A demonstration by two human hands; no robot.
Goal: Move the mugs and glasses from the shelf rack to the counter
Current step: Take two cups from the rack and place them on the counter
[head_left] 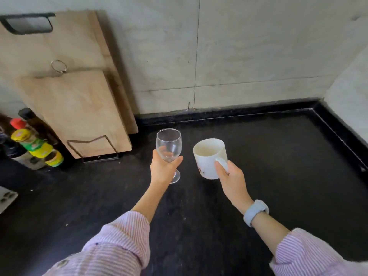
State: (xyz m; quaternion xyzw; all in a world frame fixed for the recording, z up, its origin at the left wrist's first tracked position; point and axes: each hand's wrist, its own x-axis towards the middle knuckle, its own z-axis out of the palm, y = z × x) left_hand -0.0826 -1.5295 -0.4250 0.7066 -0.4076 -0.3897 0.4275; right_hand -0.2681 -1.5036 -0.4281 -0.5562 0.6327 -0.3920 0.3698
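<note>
While both hands hold things over the black counter (pixel 278 176), no label can be read.
Left hand (pixel 162 169) grips a clear stemmed glass (pixel 168 145); right hand (pixel 231 176) pinches the handle of a white mug (pixel 209 158).

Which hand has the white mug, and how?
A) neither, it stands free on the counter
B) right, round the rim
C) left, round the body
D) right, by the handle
D: the right hand curls round the handle of the white mug, while the left hand holds the wine glass.
</note>
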